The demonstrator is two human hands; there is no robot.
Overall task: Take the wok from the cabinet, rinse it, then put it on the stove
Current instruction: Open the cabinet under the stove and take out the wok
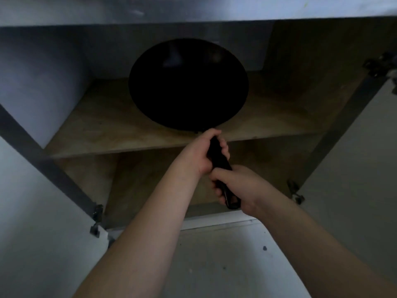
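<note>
Wok (189,84): one, black, its bowl over the upper shelf (103,130) of the open cabinet (300,67), handle (219,160) sticking out toward the person. Whether the bowl rests on the shelf or is lifted off it cannot be told in the dim light. Two hands grip the one handle. Left hand (202,153) sits nearer the bowl, fingers (224,148) curled tight round the handle. Right hand (240,186) holds the handle's end, fingers (216,188) wrapped under it, thumb over the top. Two cabinet doors stand open, left door (32,211) and right door (365,158). Three dark hinges show.
</note>
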